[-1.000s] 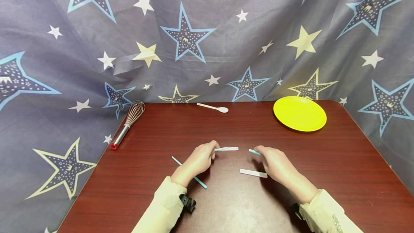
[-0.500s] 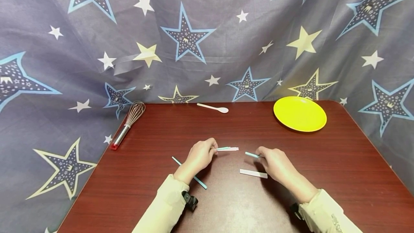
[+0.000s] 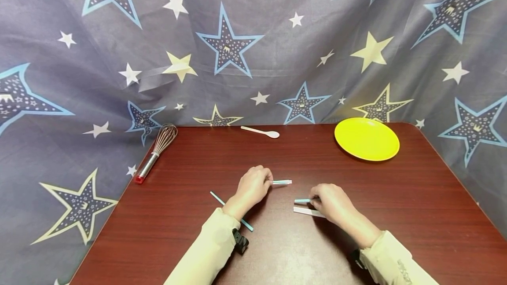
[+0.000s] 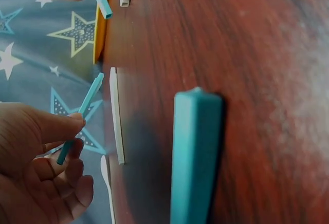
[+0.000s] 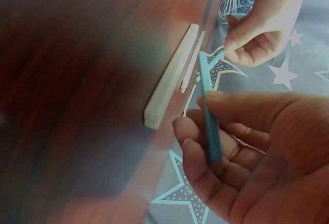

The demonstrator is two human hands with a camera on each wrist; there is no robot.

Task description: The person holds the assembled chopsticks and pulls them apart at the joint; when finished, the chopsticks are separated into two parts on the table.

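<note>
My left hand (image 3: 252, 184) pinches a thin teal stick (image 4: 91, 98) between thumb and fingers. Just below that stick, a thin white stick (image 4: 117, 116) lies on the table. In my right hand (image 3: 332, 201), thumb and fingers pinch another teal stick (image 5: 209, 116). It is held just beyond a thicker white stick (image 3: 306, 211), whose right end is hidden by the hand in the head view. A third teal stick (image 3: 246, 224) lies on the table under my left forearm, which covers its middle; it looms large in the left wrist view.
A whisk (image 3: 157, 147) lies along the table's left edge. At the back are a white spoon (image 3: 261, 132) and, to the right, a yellow plate (image 3: 367, 139). A star-patterned curtain (image 3: 261, 52) hangs behind the brown table (image 3: 416, 214).
My left hand has shifted right along the thin white stick, still holding its teal stick. My right hand has brought its teal stick nearer to me and leftward, close to the thicker white stick.
</note>
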